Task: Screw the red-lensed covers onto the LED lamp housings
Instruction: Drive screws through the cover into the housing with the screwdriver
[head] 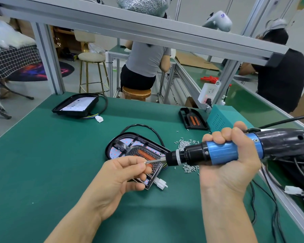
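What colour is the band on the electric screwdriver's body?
Metallic blue, on the otherwise black electric screwdriver gripped by the right hand; seen in the head view.

Green bench (51, 155) carries lamp housings (76, 106), a cover (193, 118), loose screws (184, 143).

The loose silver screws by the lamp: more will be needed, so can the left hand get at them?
Probably yes. The loose silver screws lie uncovered on the green mat, though the blue-and-black electric screwdriver hangs over them and the left hand already pinches one.

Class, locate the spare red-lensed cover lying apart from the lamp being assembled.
In the head view, the spare cover lies on the green mat's far right, against the teal box, just beyond the loose screws.
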`<state>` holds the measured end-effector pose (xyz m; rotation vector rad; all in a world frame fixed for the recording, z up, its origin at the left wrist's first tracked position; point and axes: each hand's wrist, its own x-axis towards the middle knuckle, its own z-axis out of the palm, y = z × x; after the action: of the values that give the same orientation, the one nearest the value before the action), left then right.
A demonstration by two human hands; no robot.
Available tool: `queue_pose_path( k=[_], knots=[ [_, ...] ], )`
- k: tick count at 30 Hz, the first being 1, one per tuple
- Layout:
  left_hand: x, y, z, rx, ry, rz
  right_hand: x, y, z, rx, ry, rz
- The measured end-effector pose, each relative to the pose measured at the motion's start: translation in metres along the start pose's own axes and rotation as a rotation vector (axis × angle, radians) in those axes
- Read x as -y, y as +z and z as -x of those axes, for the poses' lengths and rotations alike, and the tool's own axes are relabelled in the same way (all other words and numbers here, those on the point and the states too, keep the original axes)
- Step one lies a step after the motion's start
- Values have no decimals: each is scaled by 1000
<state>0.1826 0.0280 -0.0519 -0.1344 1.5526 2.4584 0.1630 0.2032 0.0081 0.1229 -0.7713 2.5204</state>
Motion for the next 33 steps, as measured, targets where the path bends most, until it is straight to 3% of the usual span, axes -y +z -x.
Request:
queue_pose_path(
  k=[7, 13, 19, 24, 33],
  knots=[
    [-4, -4, -1, -48, 109, -212, -8, 0, -1, 7, 16, 21],
    [4, -23, -10, -237, 334, -748, -16, -8, -1, 38, -15, 130],
    [22, -24, -14, -190, 569, -1212, -31, -20, 4, 88, -59, 331],
    [32, -23, -22, -189, 581, -1303, -42, -21, 6, 167, -63, 393],
    [41, -25, -24, -220, 579, -1215, -47, -21, 6, 211, -7, 424]
  ],
)
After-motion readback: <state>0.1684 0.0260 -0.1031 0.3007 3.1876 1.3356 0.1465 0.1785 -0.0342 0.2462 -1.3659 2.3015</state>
